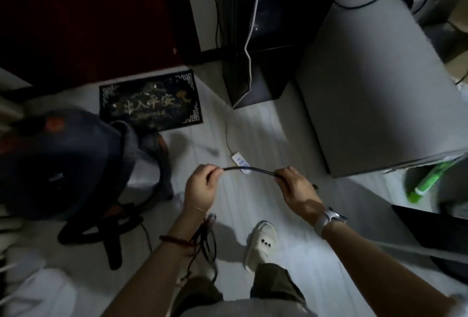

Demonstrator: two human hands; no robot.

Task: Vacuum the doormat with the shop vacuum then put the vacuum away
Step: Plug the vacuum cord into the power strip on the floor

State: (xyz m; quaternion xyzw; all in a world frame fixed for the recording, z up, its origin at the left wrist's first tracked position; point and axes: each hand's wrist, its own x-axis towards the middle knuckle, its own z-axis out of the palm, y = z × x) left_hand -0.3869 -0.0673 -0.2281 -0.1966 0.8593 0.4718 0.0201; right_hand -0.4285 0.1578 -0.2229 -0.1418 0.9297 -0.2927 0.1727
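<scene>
Head view, dim entryway: I see both hands pinching a black power cord (pixel 249 170), drawn in a shallow arc between the left hand (pixel 200 187) and the right hand (pixel 295 186), each closed on it with thumb and fingers. More cord loops hang dark below the left wrist. The shop vacuum (pixel 60 162) stands on the floor at the left, its hose (pixel 154 164) curling toward the doormat (pixel 150 101), which lies flat against the dark red door (pixel 88 17). I judge the cord is being gathered or paid out; whether the mat is already vacuumed I cannot tell, and the vacuum is not yet stowed. A white power strip (pixel 240 162) sits on the floor just beyond the cord. Room is tight: a grey cabinet (pixel 374 88) closes the right side, a black stand (pixel 253 78) the far end, leaving a narrow floor strip between them and the vacuum. A slippered foot (pixel 260 243) stands below.
</scene>
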